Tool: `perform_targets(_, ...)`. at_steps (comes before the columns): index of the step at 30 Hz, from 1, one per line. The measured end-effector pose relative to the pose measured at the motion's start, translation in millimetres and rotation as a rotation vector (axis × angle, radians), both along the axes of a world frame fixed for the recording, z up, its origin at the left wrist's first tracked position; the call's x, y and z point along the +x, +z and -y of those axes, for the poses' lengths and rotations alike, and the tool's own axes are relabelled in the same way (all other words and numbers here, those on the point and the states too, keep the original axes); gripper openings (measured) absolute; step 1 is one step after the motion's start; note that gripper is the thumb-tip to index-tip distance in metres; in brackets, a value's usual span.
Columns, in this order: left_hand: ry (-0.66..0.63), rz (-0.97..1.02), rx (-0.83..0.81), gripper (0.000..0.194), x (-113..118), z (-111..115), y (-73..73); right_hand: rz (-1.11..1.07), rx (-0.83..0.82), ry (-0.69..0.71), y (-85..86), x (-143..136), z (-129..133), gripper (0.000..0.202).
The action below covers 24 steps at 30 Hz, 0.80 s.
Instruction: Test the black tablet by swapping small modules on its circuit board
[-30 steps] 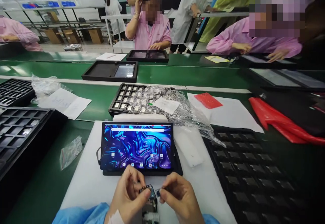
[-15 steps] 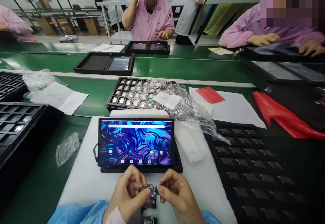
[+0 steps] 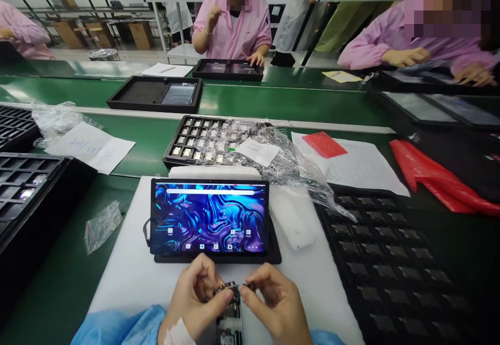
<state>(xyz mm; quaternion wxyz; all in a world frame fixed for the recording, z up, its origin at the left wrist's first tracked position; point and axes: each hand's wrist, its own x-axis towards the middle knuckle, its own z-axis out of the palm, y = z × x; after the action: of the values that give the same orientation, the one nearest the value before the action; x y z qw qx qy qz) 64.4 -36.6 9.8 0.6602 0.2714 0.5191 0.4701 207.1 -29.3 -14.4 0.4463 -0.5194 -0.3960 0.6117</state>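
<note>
Thumb and fingers of my left hand (image 3: 201,300) pinch a small camera module with a dark frame (image 3: 230,288), low in the middle of the head view. My right hand (image 3: 273,298) meets it from the right, thumb and forefinger closed on a small dark end of the same piece; the fingers partly hide it. Below them, between my wrists, lies a narrow strip of electronic parts (image 3: 229,324) on the white foam pad (image 3: 125,277). Just beyond my hands a lit tablet (image 3: 210,220) leans on a black stand (image 3: 275,246).
Behind the tablet, bubble wrap (image 3: 297,173) partly covers a black tray of small parts (image 3: 183,142). Another compartment tray (image 3: 375,261) lies at right, a stack of trays (image 3: 42,188) at left. A small zip bag (image 3: 102,228) lies nearby. Co-workers in pink (image 3: 234,27) sit across the green bench.
My right fingertips have moved slightly left, closer to my left fingers, and the small piece has tilted. The co-worker opposite has lowered a raised hand.
</note>
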Motion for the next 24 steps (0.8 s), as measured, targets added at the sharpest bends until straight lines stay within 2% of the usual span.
perform_targets(5,0.004,-0.041,0.022,0.056,-0.1,0.5,-0.7,0.013,0.038,0.184,-14.8,9.1,-1.0,0.016)
perform_targets(10,0.004,-0.101,0.028,0.054,-1.3,1.4,1.0,0.067,0.048,0.217,-14.0,10.2,-1.0,0.014)
perform_targets(13,0.006,-0.077,0.019,0.054,-2.8,0.7,1.3,0.126,0.07,0.189,-13.1,8.8,2.3,0.014)
perform_targets(17,-0.01,-0.141,0.028,0.058,-7.5,-2.0,-1.9,0.131,0.188,0.097,-12.5,8.2,6.0,0.028)
perform_targets(20,-0.006,-0.156,0.028,0.06,-10.0,-4.1,-2.5,0.123,0.233,0.016,-8.2,8.0,4.7,0.014)
perform_targets(22,0.018,-0.127,0.025,0.059,-9.9,-4.9,-1.1,0.126,0.244,0.023,-4.4,7.7,2.9,0.002)
perform_targets(24,0.035,-0.119,0.023,0.059,-9.0,-5.4,0.7,0.102,0.276,0.063,-1.5,7.3,2.1,0.008)
